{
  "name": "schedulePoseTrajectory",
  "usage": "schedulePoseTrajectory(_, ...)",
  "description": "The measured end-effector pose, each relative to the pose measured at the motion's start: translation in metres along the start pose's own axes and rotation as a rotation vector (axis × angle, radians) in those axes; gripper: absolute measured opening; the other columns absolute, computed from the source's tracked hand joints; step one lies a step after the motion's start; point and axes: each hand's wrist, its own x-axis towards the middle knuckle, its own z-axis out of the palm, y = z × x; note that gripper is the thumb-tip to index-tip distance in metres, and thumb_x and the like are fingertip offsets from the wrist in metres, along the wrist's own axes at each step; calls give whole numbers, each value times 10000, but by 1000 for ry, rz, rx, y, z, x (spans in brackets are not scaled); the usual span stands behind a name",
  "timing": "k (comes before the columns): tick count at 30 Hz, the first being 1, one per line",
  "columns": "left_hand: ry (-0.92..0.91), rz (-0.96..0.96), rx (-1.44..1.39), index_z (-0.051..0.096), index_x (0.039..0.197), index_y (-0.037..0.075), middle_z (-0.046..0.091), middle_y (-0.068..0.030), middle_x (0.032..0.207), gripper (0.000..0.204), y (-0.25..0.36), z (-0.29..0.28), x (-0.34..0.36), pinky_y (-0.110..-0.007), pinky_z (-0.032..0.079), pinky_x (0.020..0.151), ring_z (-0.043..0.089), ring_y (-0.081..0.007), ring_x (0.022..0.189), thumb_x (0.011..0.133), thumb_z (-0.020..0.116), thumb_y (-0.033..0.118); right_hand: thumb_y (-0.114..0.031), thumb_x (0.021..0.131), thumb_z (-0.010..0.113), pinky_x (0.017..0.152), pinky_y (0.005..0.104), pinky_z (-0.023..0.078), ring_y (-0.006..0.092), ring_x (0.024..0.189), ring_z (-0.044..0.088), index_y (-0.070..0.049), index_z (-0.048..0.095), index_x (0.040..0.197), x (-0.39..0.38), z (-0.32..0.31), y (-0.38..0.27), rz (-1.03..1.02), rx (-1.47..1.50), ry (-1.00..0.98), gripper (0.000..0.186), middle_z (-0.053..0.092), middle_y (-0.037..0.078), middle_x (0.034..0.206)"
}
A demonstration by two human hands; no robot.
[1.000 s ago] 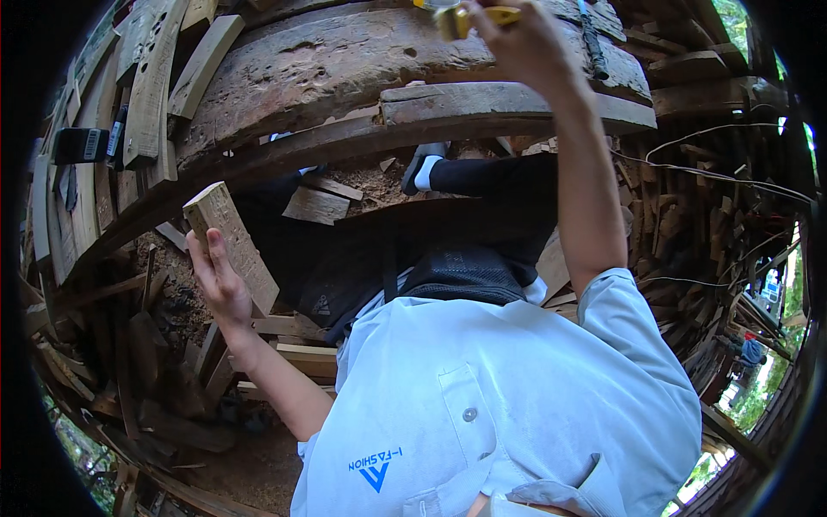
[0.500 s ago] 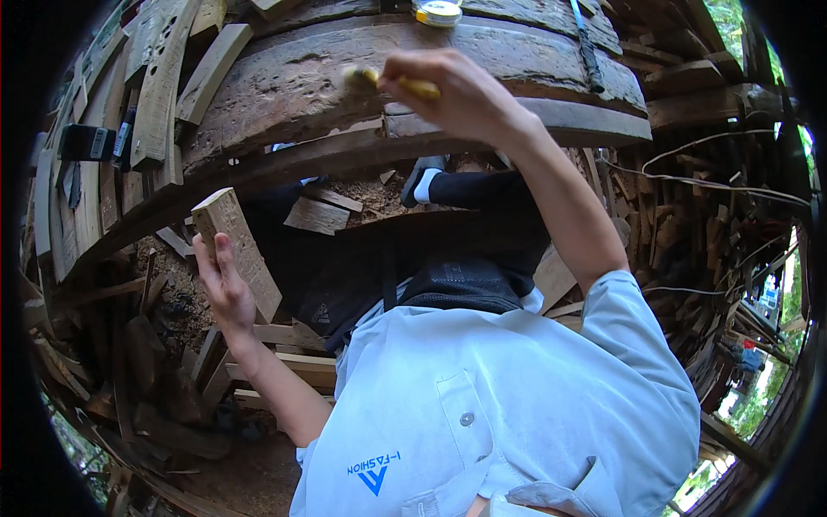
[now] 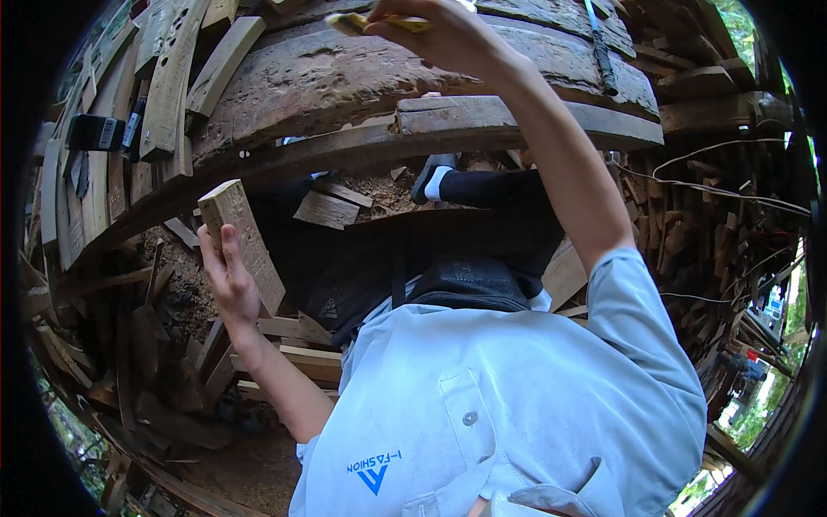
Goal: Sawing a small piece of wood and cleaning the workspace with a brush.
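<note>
My left hand [image 3: 231, 280] is closed round a short wooden block [image 3: 245, 246], which stands tilted up in front of the bench's near edge. The thumb and fingers press on its left side. Over the far part of the thick, weathered wooden bench [image 3: 284, 95], my right hand [image 3: 435, 30] is closed on a small yellow-handled brush [image 3: 351, 24]. Its pale end points left, and the fingers partly cover the handle. The brush is well apart from the block.
Loose boards [image 3: 177, 77] lie along the bench's left side, with a black box [image 3: 93, 133] on them. A tool with a blue shaft and black grip [image 3: 606, 73] rests on the bench at right. Wood offcuts [image 3: 327, 208] and shavings cover the ground below. Stacked timber stands at right.
My right hand has moved away from me across the bench with the brush, now mostly hiding the tape measure seen before. My left hand still holds the block in nearly the same place.
</note>
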Motion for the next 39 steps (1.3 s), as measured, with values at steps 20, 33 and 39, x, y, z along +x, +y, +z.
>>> schedulePoseTrajectory(20, 20, -33, 119, 515, 1175, 81, 549, -36, 954, 517, -1, -6, -1, -306, 434, 797, 477, -138, 846, 1068, 487, 586, -359, 1027, 658, 768, 366, 606, 226, 921, 752, -108, 761, 1069, 97, 27, 2, -170, 66, -408, 275, 781, 81, 993)
schedulePoseTrajectory(33, 92, 76, -54, 523, 1159, 63, 558, -29, 963, 428, -20, -11, -2, -282, 423, 781, 489, -123, 866, 1093, 511, 486, -282, 991, 718, 707, 342, 599, 218, 812, 746, -140, 782, 1133, 46, -15, -62, -263, -158, -551, 211, 781, 52, 962)
schedulePoseTrajectory(39, 86, 76, -47, 525, 1165, 51, 563, -39, 974, 436, -11, -4, 0, -285, 436, 806, 510, -134, 884, 1095, 508, 481, -182, 1011, 667, 654, 332, 599, 184, 785, 716, -103, 731, 1172, 21, -4, -29, -151, -108, -482, 190, 737, 62, 958)
